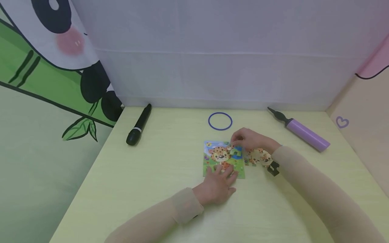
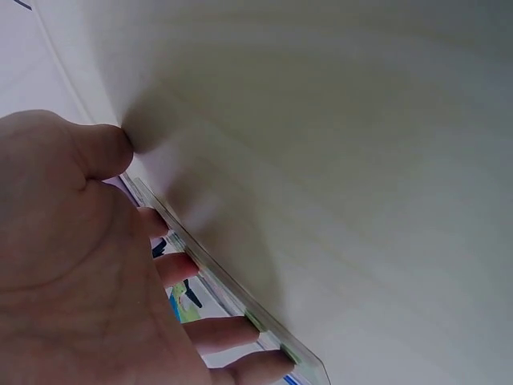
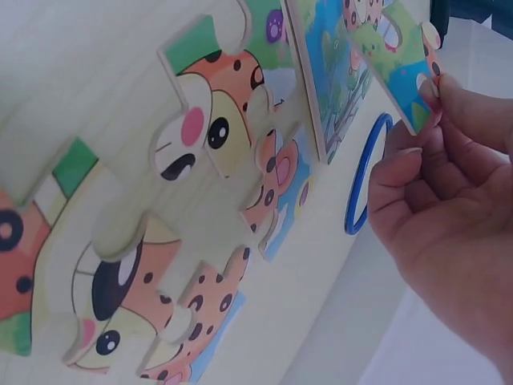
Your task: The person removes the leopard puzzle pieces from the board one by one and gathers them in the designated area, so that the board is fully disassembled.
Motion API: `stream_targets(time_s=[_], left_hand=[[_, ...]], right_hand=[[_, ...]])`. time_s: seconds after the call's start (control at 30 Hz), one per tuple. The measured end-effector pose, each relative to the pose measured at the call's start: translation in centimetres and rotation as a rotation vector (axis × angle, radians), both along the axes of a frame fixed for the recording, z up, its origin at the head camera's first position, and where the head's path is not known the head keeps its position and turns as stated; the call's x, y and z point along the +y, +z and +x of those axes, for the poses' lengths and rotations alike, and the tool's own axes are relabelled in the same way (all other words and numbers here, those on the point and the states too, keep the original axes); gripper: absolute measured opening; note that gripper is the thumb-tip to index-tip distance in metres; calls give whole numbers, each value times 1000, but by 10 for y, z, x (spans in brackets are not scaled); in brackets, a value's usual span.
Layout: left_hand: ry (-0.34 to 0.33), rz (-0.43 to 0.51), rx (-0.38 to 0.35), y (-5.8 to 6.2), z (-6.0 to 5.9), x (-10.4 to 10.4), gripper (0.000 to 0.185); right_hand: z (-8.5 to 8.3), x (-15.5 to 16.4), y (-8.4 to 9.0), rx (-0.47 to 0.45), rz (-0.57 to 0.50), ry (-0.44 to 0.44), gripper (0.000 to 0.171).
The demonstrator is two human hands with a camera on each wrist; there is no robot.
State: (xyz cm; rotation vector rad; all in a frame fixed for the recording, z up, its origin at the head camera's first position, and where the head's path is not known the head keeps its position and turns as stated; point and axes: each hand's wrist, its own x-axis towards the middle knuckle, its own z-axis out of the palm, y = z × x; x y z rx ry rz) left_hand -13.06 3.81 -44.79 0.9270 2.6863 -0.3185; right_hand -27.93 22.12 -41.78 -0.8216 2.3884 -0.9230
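Note:
A flat jigsaw board (image 1: 207, 168) with a spotted leopard cub picture lies on the table. My left hand (image 1: 218, 187) rests its spread fingers on the board's near part; in the left wrist view, the fingertips (image 2: 276, 365) touch it along its edge. Above the board's far right corner, my right hand (image 1: 250, 139) pinches a jigsaw piece (image 3: 405, 76) between thumb and fingers. That piece is tilted up, green and blue with a bit of orange. Several loose jigsaw pieces (image 1: 258, 157) lie right of the board, partly beneath the right wrist; one (image 3: 216, 104) shows a leopard's eye and cheek.
A blue ring (image 1: 220, 129) lies beyond the board. At the back left is a black microphone (image 1: 139, 126); at the back right, a purple hand pump (image 1: 307, 134). A small dark object (image 1: 273, 168) sits by the right cuff. A pale cloth wall (image 1: 228, 77) borders the table's far edge.

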Motion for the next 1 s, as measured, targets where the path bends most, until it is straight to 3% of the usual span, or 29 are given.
stream_targets(time_s=[0.37, 1.0], left_hand=[[1, 3, -5, 0, 1, 1, 62], [16, 46, -29, 4, 3, -1, 61]], right_hand=[[-2, 15, -4, -90, -30, 46, 14], [8, 73, -4, -1, -4, 60, 8]])
